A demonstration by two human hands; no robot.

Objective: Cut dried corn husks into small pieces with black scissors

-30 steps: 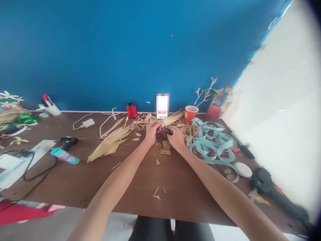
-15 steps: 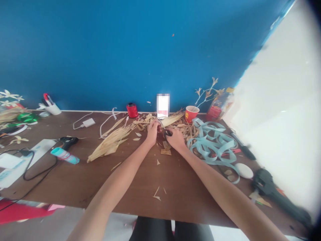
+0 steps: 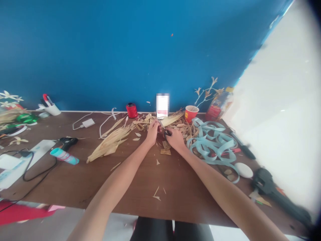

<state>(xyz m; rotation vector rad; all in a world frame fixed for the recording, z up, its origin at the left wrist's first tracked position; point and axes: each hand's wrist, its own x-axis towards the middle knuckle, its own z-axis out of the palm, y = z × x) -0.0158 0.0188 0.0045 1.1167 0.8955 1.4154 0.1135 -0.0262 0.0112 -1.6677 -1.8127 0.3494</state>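
Dried straw-coloured husks (image 3: 112, 140) lie in a loose heap on the brown table (image 3: 140, 174), stretching from 9 o'clock of the hands round to 12 o'clock. The left hand (image 3: 152, 132) and the right hand (image 3: 176, 139) meet just in front of that heap, almost touching. The right hand is closed around the black handles of a pair of scissors (image 3: 166, 132), whose blades point up toward 11 o'clock, against the left fingertips. The left fingers are bunched shut at the blades; what they pinch is too small to make out. Small cut pieces (image 3: 165, 149) rest on the table at 6 o'clock, just below the hands. A coil of pale blue ribbon (image 3: 213, 140) lies at 3 o'clock, a red paper cup (image 3: 191, 113) at 1 o'clock, and a red spool (image 3: 131, 109) at 11 o'clock by the blue wall (image 3: 125, 50).
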